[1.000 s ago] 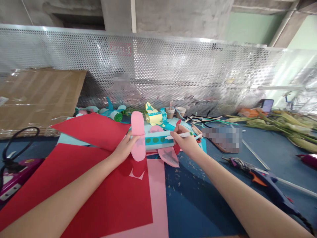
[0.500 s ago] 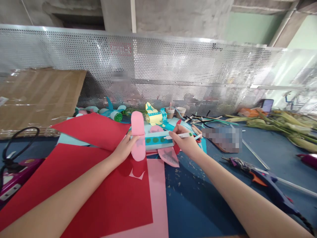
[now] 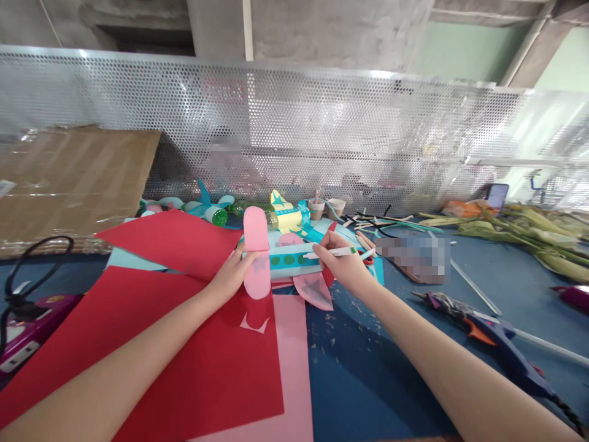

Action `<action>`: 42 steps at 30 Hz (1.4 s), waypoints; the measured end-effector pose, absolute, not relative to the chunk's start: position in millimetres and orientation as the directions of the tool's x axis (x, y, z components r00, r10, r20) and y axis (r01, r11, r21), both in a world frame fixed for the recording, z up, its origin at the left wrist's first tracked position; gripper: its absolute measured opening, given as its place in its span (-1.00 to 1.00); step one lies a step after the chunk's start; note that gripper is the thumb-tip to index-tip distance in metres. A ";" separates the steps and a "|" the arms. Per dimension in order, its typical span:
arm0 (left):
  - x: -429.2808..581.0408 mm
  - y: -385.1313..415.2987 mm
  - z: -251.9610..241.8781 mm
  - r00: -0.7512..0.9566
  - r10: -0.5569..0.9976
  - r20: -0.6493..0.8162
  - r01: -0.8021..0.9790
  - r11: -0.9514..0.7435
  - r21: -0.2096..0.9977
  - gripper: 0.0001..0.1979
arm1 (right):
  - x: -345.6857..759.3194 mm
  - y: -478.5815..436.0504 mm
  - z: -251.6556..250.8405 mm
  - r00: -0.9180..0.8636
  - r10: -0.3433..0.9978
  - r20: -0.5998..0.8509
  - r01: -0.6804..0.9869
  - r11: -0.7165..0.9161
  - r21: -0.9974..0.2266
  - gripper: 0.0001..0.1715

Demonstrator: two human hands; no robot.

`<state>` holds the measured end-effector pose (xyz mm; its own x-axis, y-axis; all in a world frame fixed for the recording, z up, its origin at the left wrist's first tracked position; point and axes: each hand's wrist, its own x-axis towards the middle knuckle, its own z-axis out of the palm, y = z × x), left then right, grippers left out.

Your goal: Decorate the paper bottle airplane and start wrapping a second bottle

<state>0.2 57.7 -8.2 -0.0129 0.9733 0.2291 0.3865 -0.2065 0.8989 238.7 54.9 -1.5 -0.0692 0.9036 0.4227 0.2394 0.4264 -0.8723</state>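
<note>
My left hand (image 3: 234,270) is closed round the left end of a paper toy airplane (image 3: 280,250), partly behind its upright pink piece (image 3: 256,230). The plane has a light blue body, a brighter blue band with green ovals, and a pink wing (image 3: 314,290) bearing a grey star. In my right hand (image 3: 339,259) is a white marker pen (image 3: 338,252) with a green end, gripped between thumb and fingers. Its tip points left and lies at the band, by the rightmost green ovals. My left fingertips are hidden behind the plane.
Red paper (image 3: 197,362) and pink paper (image 3: 294,356) cover the near left. A glue gun (image 3: 492,337) lies to the right, near corn husks (image 3: 515,233). Behind stand a yellow paper plane (image 3: 288,218) and paper cups (image 3: 335,209). A power strip (image 3: 41,325) sits at left.
My right hand and the marker have shifted very slightly, with the tip moving a little left along the band. My left hand and the plane stay in place.
</note>
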 end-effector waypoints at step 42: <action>3.0 54.0 -3.5 -0.007 0.972 0.235 0.384 -0.215 0.898 -0.54 | 239.3 55.7 -0.9 -0.056 0.900 0.432 0.266 0.430 -0.863 -0.73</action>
